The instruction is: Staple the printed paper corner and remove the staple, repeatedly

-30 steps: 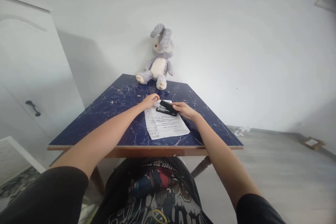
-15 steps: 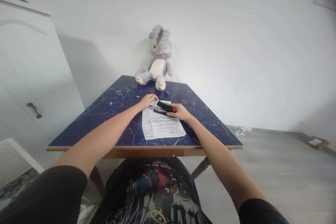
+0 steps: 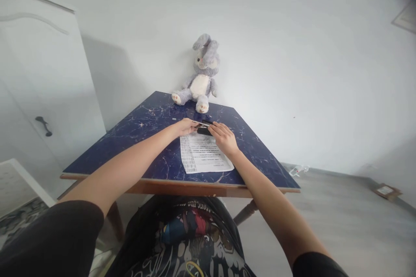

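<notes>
A black stapler (image 3: 204, 131) lies over the top of a printed sheet of paper (image 3: 208, 156), its parts swung open and a pale metal strip showing between them. My right hand (image 3: 224, 138) is closed around the stapler's right end, fingers over the top. At the stapler's left end, my left hand (image 3: 186, 127) has its fingers closed on the tip; exactly which part they pinch is too small to tell. A tiny pale piece (image 3: 174, 118) rests on the table beyond my left hand.
The blue marbled table (image 3: 156, 138) carries a grey plush rabbit (image 3: 199, 84) at its back edge, against the wall. A white cabinet (image 3: 42, 73) stands left. On the floor at right are a clear plastic item (image 3: 298, 170) and a brown box (image 3: 386, 191).
The stapler has been turned in my hands, and its orange part no longer shows. My right hand has shifted over its top; my left hand has come onto its left end.
</notes>
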Available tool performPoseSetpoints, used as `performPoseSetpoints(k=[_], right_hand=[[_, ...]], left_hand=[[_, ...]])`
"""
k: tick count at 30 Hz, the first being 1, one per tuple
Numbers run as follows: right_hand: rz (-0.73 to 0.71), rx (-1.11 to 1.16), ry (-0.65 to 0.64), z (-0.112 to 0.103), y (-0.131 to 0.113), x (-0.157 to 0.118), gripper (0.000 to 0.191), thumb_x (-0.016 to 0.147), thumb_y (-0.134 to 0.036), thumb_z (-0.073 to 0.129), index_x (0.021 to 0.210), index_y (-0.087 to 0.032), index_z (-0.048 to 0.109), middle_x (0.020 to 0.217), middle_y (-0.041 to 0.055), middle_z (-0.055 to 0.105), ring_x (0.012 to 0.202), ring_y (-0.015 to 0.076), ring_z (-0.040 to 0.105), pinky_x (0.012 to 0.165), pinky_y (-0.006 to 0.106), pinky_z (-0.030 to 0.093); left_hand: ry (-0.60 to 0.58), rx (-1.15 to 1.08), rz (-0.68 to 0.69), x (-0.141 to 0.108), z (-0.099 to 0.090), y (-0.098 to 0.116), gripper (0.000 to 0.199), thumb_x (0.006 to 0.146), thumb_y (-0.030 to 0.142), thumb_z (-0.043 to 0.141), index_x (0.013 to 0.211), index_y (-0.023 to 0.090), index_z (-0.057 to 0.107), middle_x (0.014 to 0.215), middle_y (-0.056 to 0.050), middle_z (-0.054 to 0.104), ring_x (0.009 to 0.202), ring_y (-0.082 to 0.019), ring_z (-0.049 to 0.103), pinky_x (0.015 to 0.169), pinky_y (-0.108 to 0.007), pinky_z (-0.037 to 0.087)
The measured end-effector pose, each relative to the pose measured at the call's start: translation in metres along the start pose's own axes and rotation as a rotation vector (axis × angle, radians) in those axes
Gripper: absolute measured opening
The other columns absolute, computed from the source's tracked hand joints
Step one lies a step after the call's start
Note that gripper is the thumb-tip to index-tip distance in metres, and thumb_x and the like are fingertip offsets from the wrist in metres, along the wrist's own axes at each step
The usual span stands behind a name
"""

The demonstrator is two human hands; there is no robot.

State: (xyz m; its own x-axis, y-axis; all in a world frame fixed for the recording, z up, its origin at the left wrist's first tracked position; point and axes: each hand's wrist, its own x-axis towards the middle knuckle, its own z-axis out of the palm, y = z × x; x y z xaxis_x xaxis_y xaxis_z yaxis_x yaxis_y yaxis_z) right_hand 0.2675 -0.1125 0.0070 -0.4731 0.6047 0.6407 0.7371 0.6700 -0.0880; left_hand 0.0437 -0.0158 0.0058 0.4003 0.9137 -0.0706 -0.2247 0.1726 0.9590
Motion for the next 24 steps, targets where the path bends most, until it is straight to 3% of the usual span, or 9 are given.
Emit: performPoseSetpoints(k=[3,5,9,12,14,17,20,24], right_hand=[[0.285,0.067,0.107,0.002,0.003,-0.001,0.040,0.093,-0.019,0.053,0.128,-0.021,0.072,0.131,0.0104,0.072,0.130,0.0308,0.063,0.115,0.050,0.047],[0.457,0.190,0.100,0.002,0.008,-0.003,0.041,0.085,-0.027,0.066,0.125,-0.019,0.073,0.120,0.0104,0.077,0.111,0.0316,0.071,0.102,0.047,0.055],[0.533,0.414,-0.054,0.004,0.015,-0.005,0.041,0.075,-0.033,0.079,0.113,-0.017,0.077,0.105,0.0077,0.080,0.096,0.0289,0.075,0.092,0.042,0.057],[0.463,0.387,-0.039,0.002,0.012,-0.004,0.037,0.080,-0.038,0.079,0.112,-0.020,0.077,0.108,0.0076,0.079,0.099,0.0279,0.073,0.094,0.041,0.057],[0.381,0.311,0.109,-0.001,0.007,-0.002,0.037,0.088,-0.042,0.074,0.120,-0.023,0.074,0.117,0.0086,0.077,0.108,0.0275,0.070,0.099,0.041,0.055],[0.216,0.191,0.316,-0.006,0.002,0.000,0.036,0.097,-0.040,0.067,0.129,-0.024,0.069,0.124,0.0104,0.073,0.116,0.0272,0.065,0.103,0.044,0.052],[-0.027,0.135,0.323,-0.006,0.000,0.001,0.028,0.100,-0.035,0.065,0.126,-0.024,0.070,0.120,0.0105,0.073,0.107,0.0252,0.066,0.098,0.044,0.053],[-0.187,0.110,0.354,0.000,0.001,0.002,0.023,0.104,-0.023,0.056,0.120,-0.025,0.072,0.110,0.0080,0.075,0.092,0.0212,0.064,0.087,0.039,0.055]], left_hand=[[0.203,-0.007,0.075,0.010,-0.010,-0.002,0.012,0.091,0.001,0.064,0.082,0.009,0.066,0.084,-0.013,0.075,0.092,-0.022,0.076,0.100,-0.039,0.061],[0.323,-0.009,0.165,0.015,-0.019,0.000,0.012,0.094,0.003,0.059,0.088,0.010,0.066,0.084,-0.010,0.074,0.098,-0.021,0.075,0.103,-0.041,0.060],[0.359,-0.047,0.312,0.014,-0.026,0.013,0.017,0.096,0.003,0.050,0.096,0.013,0.064,0.094,-0.009,0.073,0.109,-0.017,0.072,0.110,-0.041,0.056],[0.262,-0.094,0.474,0.004,-0.016,0.024,0.011,0.095,0.005,0.054,0.098,0.011,0.063,0.101,-0.012,0.075,0.105,-0.018,0.075,0.112,-0.042,0.055],[0.113,-0.017,0.535,-0.006,-0.004,0.028,0.010,0.096,0.015,0.061,0.106,0.011,0.063,0.105,-0.014,0.076,0.100,-0.021,0.076,0.108,-0.044,0.057],[-0.156,0.223,0.514,-0.022,0.016,0.025,0.035,0.094,0.035,0.071,0.120,0.014,0.059,0.102,-0.014,0.078,0.092,-0.024,0.078,0.095,-0.044,0.062],[-0.335,0.430,0.513,-0.032,0.033,0.013,0.049,0.092,0.048,0.072,0.125,0.016,0.057,0.092,-0.009,0.079,0.086,-0.025,0.078,0.083,-0.040,0.064],[-0.414,0.498,0.559,-0.035,0.046,-0.001,0.048,0.094,0.052,0.068,0.126,0.018,0.057,0.091,-0.006,0.078,0.089,-0.025,0.078,0.085,-0.039,0.064]])
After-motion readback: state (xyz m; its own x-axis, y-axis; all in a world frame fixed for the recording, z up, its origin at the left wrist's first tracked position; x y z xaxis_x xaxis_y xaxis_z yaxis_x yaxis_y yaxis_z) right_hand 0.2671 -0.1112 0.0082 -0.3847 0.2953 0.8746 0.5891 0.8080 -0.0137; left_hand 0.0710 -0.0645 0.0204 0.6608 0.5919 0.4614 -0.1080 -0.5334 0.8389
